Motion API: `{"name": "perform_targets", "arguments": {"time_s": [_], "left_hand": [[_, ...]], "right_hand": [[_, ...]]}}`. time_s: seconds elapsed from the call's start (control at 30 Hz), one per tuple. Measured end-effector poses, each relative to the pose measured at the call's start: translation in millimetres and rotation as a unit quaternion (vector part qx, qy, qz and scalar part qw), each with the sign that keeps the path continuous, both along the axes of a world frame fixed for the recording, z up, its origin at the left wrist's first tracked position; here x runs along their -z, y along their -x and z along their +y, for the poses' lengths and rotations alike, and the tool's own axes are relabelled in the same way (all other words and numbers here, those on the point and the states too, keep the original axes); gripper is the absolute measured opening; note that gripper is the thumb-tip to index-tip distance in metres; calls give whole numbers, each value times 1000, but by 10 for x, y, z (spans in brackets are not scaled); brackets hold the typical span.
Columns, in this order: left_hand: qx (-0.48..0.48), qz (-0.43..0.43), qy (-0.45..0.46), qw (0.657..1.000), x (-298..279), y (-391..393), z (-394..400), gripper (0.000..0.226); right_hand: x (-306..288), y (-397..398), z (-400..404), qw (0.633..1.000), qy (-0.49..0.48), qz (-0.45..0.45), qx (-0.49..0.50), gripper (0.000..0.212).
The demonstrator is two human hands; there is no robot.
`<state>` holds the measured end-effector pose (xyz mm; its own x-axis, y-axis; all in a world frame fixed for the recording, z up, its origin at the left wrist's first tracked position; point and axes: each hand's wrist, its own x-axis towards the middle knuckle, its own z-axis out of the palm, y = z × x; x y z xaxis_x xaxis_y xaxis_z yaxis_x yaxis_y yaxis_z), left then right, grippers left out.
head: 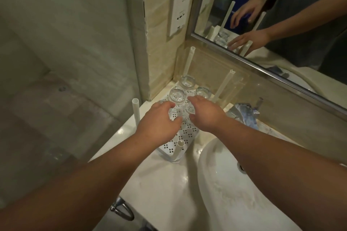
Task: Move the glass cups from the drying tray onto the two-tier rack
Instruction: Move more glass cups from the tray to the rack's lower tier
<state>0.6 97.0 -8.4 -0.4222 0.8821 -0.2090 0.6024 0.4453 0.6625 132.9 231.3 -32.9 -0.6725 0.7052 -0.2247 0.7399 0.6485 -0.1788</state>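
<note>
One camera is doing all the looking: it is sitting on the person's head, facing forward and steeply down over both forearms. It is looking from close above the desk [161, 184], near enough that the arms are filling the lower half of the view. The wide lens is bending straight edges toward the borders. The left hand [159, 120] and right hand [204, 112] are lying near the middle, over the tray [180, 137] in the corner. The sink [234, 184] is running off the lower right. At upper right the mirror [272, 15] is giving a second, opposite angle on the same hands.
</note>
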Motion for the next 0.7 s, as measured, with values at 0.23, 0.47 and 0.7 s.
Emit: {"name": "perform_targets", "arguments": {"time_s": [0.23, 0.47, 0.7], "left_hand": [[-13, -17, -4, 1000, 45, -12, -48, 52], [-13, -14, 1, 1000, 72, -42, -104, 52], [-34, -52, 12, 998, 30, -43, -193, 50]], "right_hand": [[37, 19, -67, 1000, 1, -19, 1, 61], [21, 32, -188, 999, 15, -28, -32, 56], [-8, 33, -208, 998, 37, -31, -39, 62]]}}
